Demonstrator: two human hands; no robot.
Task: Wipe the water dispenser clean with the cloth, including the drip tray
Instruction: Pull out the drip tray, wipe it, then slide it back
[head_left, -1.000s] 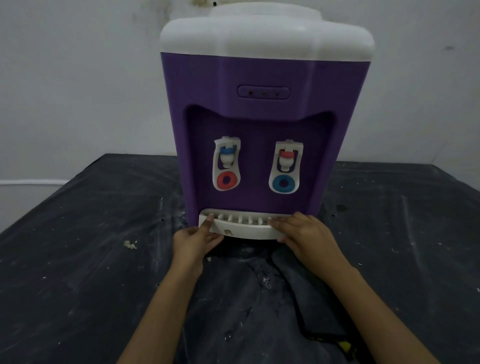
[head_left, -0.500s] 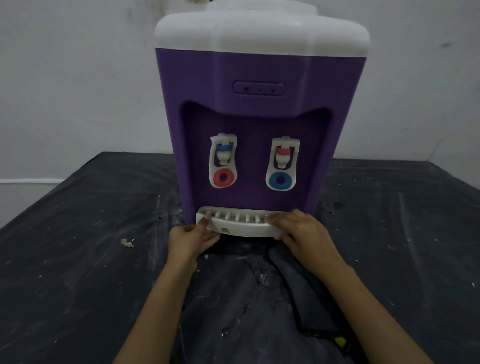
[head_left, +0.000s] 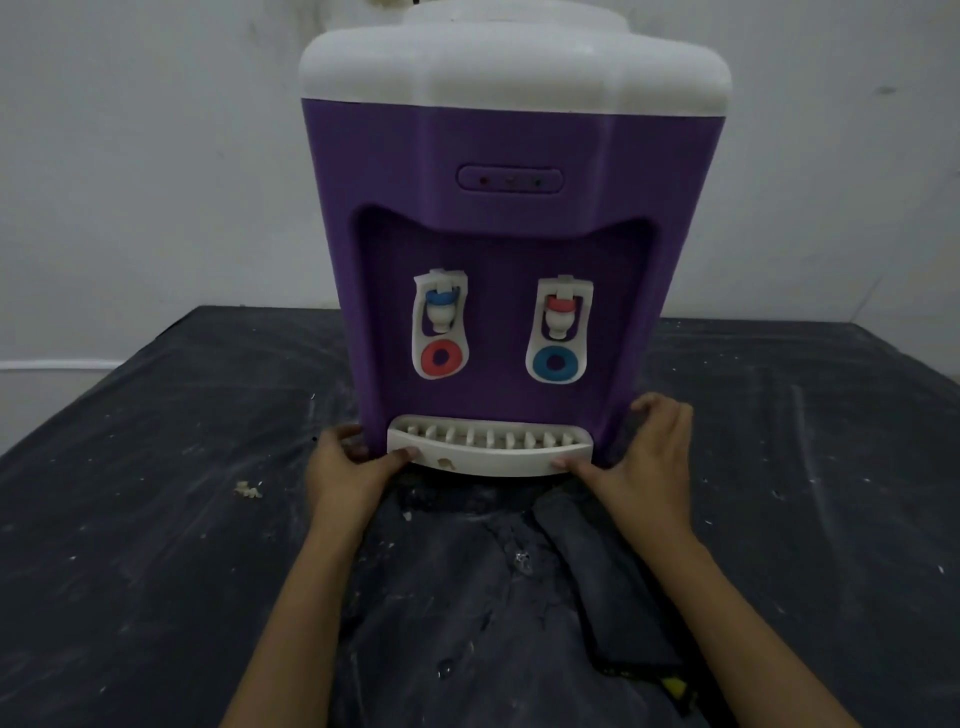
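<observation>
While in dispenser (head_left: 509, 249), drip tray (head_left: 488, 460).

Matt plastic water dispenser (head_left: 514, 156) — scuffed table (head_left: 156, 519).

Dispenser (head_left: 514, 249) on desk (head_left: 156, 519), far centre; wall (head_left: 130, 156) behind. Tray (head_left: 488, 460) at its near foot. Cloth (head_left: 618, 597) on desk, near-right of tray. Left grip (head_left: 348, 473) and right grip (head_left: 644, 457) flank tray.
</observation>
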